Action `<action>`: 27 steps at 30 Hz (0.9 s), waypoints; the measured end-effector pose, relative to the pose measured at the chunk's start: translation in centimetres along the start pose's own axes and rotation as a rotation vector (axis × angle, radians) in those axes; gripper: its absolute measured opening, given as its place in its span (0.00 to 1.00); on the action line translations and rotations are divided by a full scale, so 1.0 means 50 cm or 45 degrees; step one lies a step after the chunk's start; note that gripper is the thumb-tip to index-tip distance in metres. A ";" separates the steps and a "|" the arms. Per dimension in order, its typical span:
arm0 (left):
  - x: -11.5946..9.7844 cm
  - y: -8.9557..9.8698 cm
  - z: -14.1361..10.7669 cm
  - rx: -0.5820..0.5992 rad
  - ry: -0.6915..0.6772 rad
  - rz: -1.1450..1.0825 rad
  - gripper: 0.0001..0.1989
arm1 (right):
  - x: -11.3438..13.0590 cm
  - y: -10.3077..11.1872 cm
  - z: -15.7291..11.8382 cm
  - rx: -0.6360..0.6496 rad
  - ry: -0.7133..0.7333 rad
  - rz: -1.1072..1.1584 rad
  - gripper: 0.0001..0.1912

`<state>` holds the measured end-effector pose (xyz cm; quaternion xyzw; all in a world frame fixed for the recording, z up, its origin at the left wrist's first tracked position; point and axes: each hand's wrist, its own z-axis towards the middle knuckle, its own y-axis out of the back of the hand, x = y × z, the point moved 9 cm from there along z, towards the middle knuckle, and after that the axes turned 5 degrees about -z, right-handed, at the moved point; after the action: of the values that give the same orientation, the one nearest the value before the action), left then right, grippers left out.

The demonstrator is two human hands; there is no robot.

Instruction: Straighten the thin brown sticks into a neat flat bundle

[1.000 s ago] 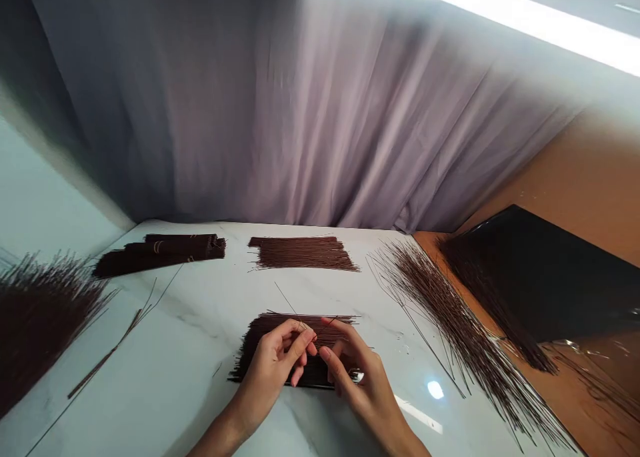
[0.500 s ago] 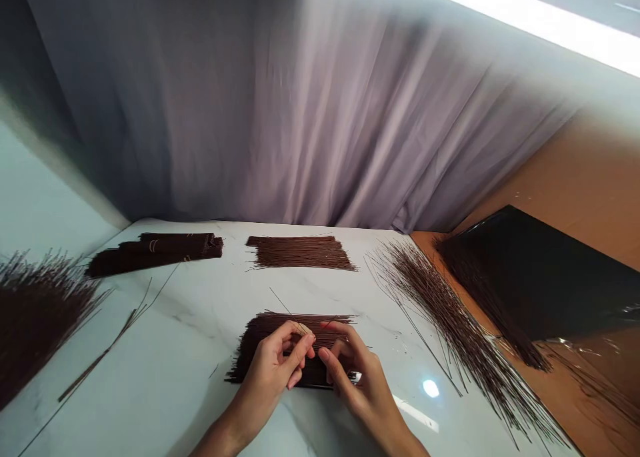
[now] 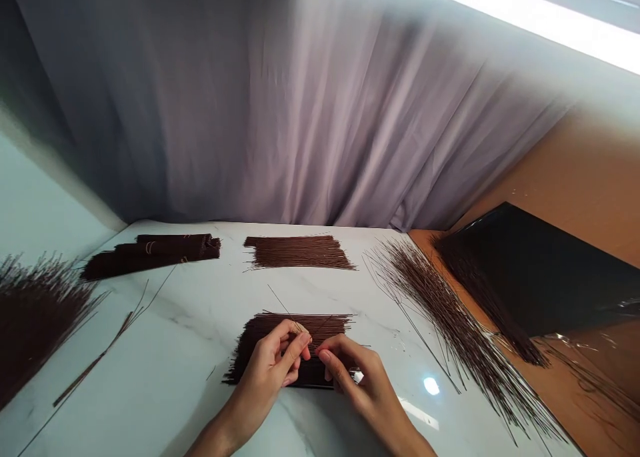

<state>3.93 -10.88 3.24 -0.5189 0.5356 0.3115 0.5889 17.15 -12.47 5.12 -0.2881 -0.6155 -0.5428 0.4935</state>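
Over a dark pile of thin brown sticks (image 3: 320, 323) at the centre front, my left hand (image 3: 280, 357) pinches a small pale piece and a thin stick (image 3: 278, 297), whose end points up and to the left. Close beside it on the right, my right hand (image 3: 353, 370) has its thumb and index fingertip together. Whatever lies between those fingertips is too small to make out. Both hands hide part of the pile.
A flat row of brown sticks (image 3: 303, 252) lies behind, and tied dark bundles (image 3: 155, 251) at the back left. Loose sticks (image 3: 445, 303) spread on the right beside a black sheet (image 3: 545, 270). A large pile (image 3: 35, 323) occupies the left edge.
My right thumb and index finger, apart before, have closed together. My left hand still pinches the stick and has barely moved. The view has shifted slightly.
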 end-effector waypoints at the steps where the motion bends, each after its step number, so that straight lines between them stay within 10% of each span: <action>1: -0.002 -0.001 -0.001 -0.002 -0.004 -0.003 0.17 | 0.000 0.000 0.000 0.002 0.003 0.003 0.19; 27: -0.003 0.020 0.000 -0.231 0.026 0.056 0.18 | 0.010 0.015 -0.014 -0.203 0.294 -0.461 0.11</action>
<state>2.97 -10.56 3.10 -0.5614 0.5224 0.3665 0.5268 17.85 -13.05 5.83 -0.1469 -0.5519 -0.6988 0.4307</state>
